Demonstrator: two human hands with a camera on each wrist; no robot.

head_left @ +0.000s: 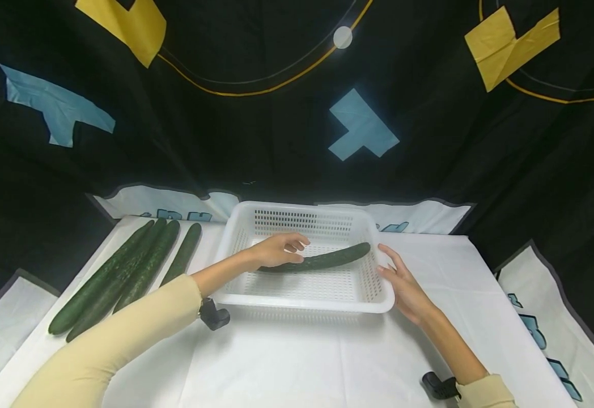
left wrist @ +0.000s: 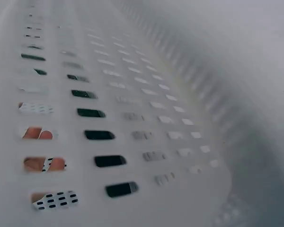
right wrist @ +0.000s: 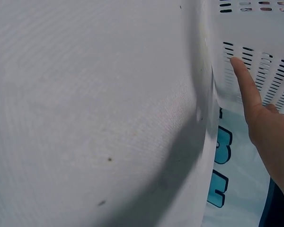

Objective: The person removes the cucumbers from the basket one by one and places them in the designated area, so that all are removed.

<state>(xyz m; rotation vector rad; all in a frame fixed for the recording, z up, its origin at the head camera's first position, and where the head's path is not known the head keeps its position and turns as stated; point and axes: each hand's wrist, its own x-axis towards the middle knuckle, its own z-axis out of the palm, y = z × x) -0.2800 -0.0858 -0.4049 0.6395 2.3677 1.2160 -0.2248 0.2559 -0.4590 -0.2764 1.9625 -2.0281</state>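
A white perforated plastic basket (head_left: 302,303) sits on the table with one long green cucumber (head_left: 335,258) lying across it. My left hand (head_left: 279,249) is inside the basket, over the cucumber's left part, with its fingers loosely bent and not wrapped round it. Through slots in the basket wall (left wrist: 146,113), small bits of fingers show in the left wrist view. At the basket's right end, my right hand (head_left: 404,286) touches the rim from outside. One straight finger (right wrist: 246,87) lies against the outer wall in the right wrist view.
Several more cucumbers (head_left: 139,255) lie lengthwise on the white-covered table (head_left: 297,362), left of the basket, partly behind the left sleeve (head_left: 123,334). A dark curtain (head_left: 256,141) with blue and yellow patches hangs behind the table.
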